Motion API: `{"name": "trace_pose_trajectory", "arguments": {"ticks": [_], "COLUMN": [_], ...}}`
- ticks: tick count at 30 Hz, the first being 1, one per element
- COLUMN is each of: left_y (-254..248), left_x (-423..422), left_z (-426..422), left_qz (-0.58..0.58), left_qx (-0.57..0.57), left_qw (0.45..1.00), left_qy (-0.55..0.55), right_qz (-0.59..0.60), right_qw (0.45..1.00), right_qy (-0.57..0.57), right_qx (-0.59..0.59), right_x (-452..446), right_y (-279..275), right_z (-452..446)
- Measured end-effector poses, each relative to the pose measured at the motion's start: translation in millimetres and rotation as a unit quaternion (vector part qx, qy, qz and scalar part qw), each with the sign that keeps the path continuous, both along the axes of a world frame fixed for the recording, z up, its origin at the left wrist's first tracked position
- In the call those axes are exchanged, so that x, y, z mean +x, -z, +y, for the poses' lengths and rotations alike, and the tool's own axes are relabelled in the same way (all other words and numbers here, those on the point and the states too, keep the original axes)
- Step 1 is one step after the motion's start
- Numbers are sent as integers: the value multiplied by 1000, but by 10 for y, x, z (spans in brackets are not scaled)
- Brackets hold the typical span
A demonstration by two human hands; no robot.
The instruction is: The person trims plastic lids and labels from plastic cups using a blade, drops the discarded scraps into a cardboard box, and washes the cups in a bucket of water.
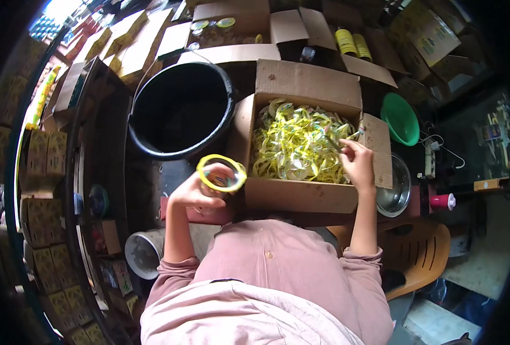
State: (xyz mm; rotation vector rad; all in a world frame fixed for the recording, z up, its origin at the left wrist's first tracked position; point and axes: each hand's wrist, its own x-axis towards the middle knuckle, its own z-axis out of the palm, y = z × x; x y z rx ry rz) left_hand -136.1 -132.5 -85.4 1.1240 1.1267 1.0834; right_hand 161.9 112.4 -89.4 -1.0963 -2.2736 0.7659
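Observation:
My left hand [193, 194] is wrapped around a clear plastic jar [222, 183] with a bright yellow rim, its mouth facing up toward me. Small coloured things show inside, too blurred to name. On the other side, my right hand [358, 164] pinches a thin, dark, stick-like thing [333, 144] between thumb and fingers. It hangs over the right part of an open cardboard box [304, 195]. A tangle of yellow and clear plastic strips [301, 141] fills that box.
A large black bucket [181, 109] stands left of the box. To the right are a green bowl [400, 119], a clear basin [401, 187], a power strip [430, 161] and a pink bottle [440, 202]. Behind lies another open carton [229, 53]; an orange chair [416, 253] stands at lower right.

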Motion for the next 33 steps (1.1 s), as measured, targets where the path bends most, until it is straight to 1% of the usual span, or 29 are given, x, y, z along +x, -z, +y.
{"name": "trace_pose_trajectory", "arguments": {"ticks": [2,4,5,6,7,8,11,14,15,17,18,19,22,23,26,27,29,30,31,33], "left_y": [190,408,560,591,584,660,1144,1498,1495,1484,1473,1464,1350,1320,1580,1524,1307,1295,1255,1116], "left_x": [-79,-149,-192,-187,-106,-126,-210,-260,-274,-306,-308,-303,-258,-233,-254,-230,-179,-182,-182,-166], "left_z": [-279,-528,-605,-644,-651,-662,-574,-460,-425,-358,-333,-319,-269,-263,-306,-301,-294,-349,-441,-574], "left_qz": [53,83,106,129,133,147,175,336,333,325,331,336,352,357,410,382,325,289,254,193], "left_qx": [8,-69,-116,-163,-198,-201,-199,-55,-84,-143,-147,-151,-154,-154,-29,-66,-141,-169,-197,-225], "left_qw": [990,975,967,955,938,939,945,919,923,927,925,923,915,912,897,908,924,927,929,936], "left_qy": [-134,-193,-203,-212,-251,-238,-194,-198,-174,-121,-116,-111,-120,-127,-160,-156,-147,-166,-184,-188], "right_qz": [47,99,123,146,171,195,228,288,313,341,354,389,399,407,419,432,430,429,432,433], "right_qw": [998,989,980,973,964,954,944,927,919,901,891,866,832,826,828,827,830,831,832,827], "right_qy": [48,81,85,83,82,83,72,71,72,77,80,82,86,84,76,77,83,84,77,80], "right_qx": [-20,-76,-134,-161,-187,-211,-229,-231,-227,-256,-271,-304,-376,-381,-364,-351,-346,-344,-339,-348], "right_x": [105,186,240,264,278,282,272,221,202,219,216,215,221,225,199,205,187,180,194,230], "right_y": [103,211,288,334,372,407,466,380,341,396,389,372,324,340,310,375,335,311,290,287], "right_z": [-45,-84,-81,-93,-102,-109,-132,-227,-257,-267,-291,-322,-381,-391,-445,-430,-442,-454,-461,-450]}}
